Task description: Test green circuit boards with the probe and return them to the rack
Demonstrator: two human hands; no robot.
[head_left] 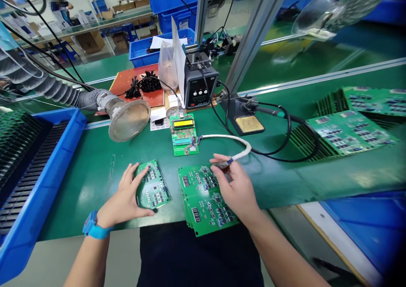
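At the far left a blue bin (47, 160) sits on the green bench (95, 173), filled with dark racks of boards standing on edge. Above it a grey hose (47, 88) runs to a funnel hood (128, 118) that hangs over the bench. My left hand (125, 198), with a blue watch (91, 228) on the wrist, grasps a single board (154, 185) by its left edge, fingers curled over the top corner and thumb along the bottom; the board lies flat on the bench, just left of centre. Behind it, a small tester (184, 135) with a yellow display lies flat, and a white cable (228, 141) loops from it to the right. Further back stands a black solder station (199, 84), with red mats (133, 82) and black parts beside it. Right in front of me lies a stack of boards (203, 202) with red digit displays, touching the bench edge. My right hand (236, 189) rests over the top of that stack and pinches the plug (223, 164) at the end of the white cable between thumb and fingers, holding it just above the upper board. To the right an iron stand (245, 120) with a sponge holds a black-corded iron, and at the far right more boards (349, 130) lie on racks
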